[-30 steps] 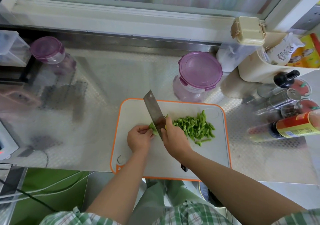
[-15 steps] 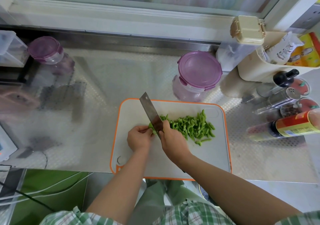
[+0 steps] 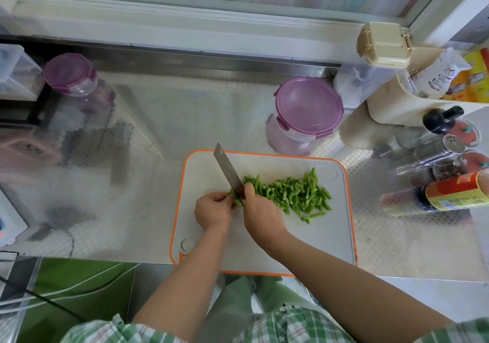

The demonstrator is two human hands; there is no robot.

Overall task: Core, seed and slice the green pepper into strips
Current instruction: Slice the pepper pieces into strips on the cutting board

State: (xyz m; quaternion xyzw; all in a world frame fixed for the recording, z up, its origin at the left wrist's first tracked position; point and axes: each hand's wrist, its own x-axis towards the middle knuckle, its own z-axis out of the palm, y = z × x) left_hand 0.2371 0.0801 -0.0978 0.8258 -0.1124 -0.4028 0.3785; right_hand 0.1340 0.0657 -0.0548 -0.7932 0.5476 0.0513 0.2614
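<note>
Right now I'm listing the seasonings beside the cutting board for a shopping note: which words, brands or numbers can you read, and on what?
No text is legible in this view.
Bottle lying on its side at the right: red and yellow label, print too blurred.
White packet: dark print, too small.
Yellow packet: pictures and lettering, too blurred.
Knife: no marking visible on the blade.
</note>
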